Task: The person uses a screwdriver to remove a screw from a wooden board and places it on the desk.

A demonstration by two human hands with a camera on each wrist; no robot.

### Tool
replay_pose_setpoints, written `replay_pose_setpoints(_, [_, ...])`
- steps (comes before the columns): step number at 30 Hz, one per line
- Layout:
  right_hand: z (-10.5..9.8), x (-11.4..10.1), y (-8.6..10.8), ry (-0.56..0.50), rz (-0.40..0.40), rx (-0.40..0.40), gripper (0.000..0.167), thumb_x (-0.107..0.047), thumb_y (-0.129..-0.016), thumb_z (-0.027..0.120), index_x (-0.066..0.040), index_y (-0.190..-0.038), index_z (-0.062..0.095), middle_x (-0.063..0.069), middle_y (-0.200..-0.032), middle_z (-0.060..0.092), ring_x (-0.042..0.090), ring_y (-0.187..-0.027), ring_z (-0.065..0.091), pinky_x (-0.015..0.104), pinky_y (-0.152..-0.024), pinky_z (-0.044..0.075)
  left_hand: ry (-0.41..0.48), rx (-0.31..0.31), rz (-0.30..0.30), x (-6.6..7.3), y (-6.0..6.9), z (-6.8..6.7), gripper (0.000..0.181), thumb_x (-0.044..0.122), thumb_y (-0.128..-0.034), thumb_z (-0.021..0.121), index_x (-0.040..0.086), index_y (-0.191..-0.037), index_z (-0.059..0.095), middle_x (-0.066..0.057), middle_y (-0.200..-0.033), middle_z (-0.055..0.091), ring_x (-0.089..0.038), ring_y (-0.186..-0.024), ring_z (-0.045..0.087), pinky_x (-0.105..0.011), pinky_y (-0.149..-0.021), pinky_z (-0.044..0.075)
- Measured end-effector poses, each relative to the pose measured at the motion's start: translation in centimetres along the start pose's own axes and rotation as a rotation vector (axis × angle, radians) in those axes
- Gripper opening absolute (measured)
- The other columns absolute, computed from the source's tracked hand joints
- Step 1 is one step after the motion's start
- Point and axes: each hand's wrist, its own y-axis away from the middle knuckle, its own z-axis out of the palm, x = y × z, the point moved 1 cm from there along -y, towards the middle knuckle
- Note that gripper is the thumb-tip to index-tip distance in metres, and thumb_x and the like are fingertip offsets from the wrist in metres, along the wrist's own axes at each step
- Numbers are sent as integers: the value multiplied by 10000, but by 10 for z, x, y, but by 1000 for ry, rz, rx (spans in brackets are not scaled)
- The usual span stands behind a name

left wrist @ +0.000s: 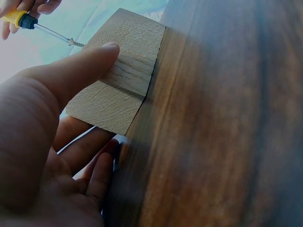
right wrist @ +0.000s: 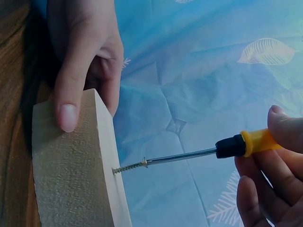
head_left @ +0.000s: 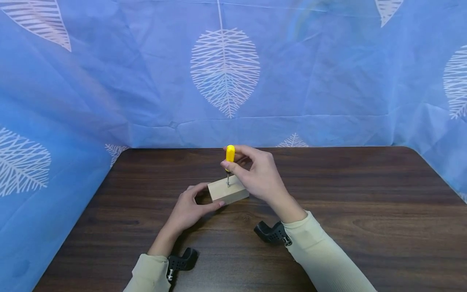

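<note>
A pale wooden block (head_left: 230, 198) lies on the dark table, with a screw (right wrist: 130, 167) standing in its top face, most of the thread still showing. My left hand (head_left: 187, 209) grips the block's left end, thumb on the near side and fingers behind. In my right hand (head_left: 263, 174) is a screwdriver (head_left: 230, 154) with a yellow handle, pinched between thumb and fingers. Its metal shaft points down, and the tip meets the screw head in the right wrist view. The left wrist view shows the left thumb (left wrist: 92, 61) pressed on the block's side.
The brown wood-grain table (head_left: 365, 194) extends around the block. Behind it hangs a blue cloth (head_left: 310, 81) with white leaf prints. Black wrist-camera mounts (head_left: 270, 232) jut out beside both cream sleeves, over the table.
</note>
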Motion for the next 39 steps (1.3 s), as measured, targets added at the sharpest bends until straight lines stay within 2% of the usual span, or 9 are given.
replay_pose_setpoints(3, [0, 0, 0, -1, 23, 16, 262, -227, -943, 864, -133, -1170, 772, -11, -984, 802, 133, -824, 719, 327, -753, 591, -4, 5, -5, 0, 0, 1, 574, 490, -880, 887, 303, -1392, 708, -13, -1367, 681, -278, -1294, 567, -614, -1107, 447])
replay_pose_setpoints(6, [0, 0, 0, -5, 19, 16, 198, -214, -939, 867, -132, -1096, 779, -8, -956, 795, 149, -824, 714, 332, -755, 584, -8, 8, -5, 0, 0, 1, 591, 494, -875, 891, 297, -1400, 705, -18, -1360, 683, -274, -1274, 574, -609, -1097, 455])
replay_pose_setpoints(9, [0, -1, -1, 2, 3, 11, 169, -207, -946, 858, -136, -1086, 795, -8, -940, 792, 148, -824, 710, 332, -755, 579, -9, 10, 0, 0, -1, 0, 603, 504, -870, 894, 298, -1404, 705, -23, -1341, 683, -270, -1245, 579, -600, -1081, 465])
replay_pose_setpoints(16, [1, -1, -1, 12, -19, -6, 190, -192, -979, 821, -105, -1146, 802, 11, -961, 795, 142, -816, 712, 323, -751, 578, -14, -2, 5, -1, -1, -2, 608, 519, -870, 889, 307, -1408, 701, -25, -1349, 675, -274, -1265, 577, -602, -1089, 463])
replay_pose_setpoints(24, [1, -2, -2, -4, -21, -35, 171, -185, -994, 802, -105, -1145, 793, 19, -971, 794, 171, -825, 730, 428, -763, 598, 0, -5, 15, -2, -1, -1, 600, 490, -877, 892, 296, -1411, 700, -23, -1354, 677, -262, -1267, 573, -606, -1095, 461])
replay_pose_setpoints(31, [0, -2, -1, 11, -6, -46, 163, -205, -1009, 787, -149, -1162, 793, 3, -987, 784, 143, -834, 707, 361, -760, 585, -1, -7, 9, -1, -1, 0, 623, 504, -874, 890, 290, -1425, 693, -32, -1380, 666, -275, -1288, 573, -614, -1100, 460])
replay_pose_setpoints(39, [2, -2, -2, -2, 9, -47, 167, -202, -1018, 775, -143, -1174, 785, 9, -1005, 779, 151, -848, 698, 356, -784, 591, -2, 1, 4, -1, -1, -1, 613, 512, -873, 888, 293, -1413, 699, -36, -1370, 668, -277, -1278, 574, -604, -1097, 460])
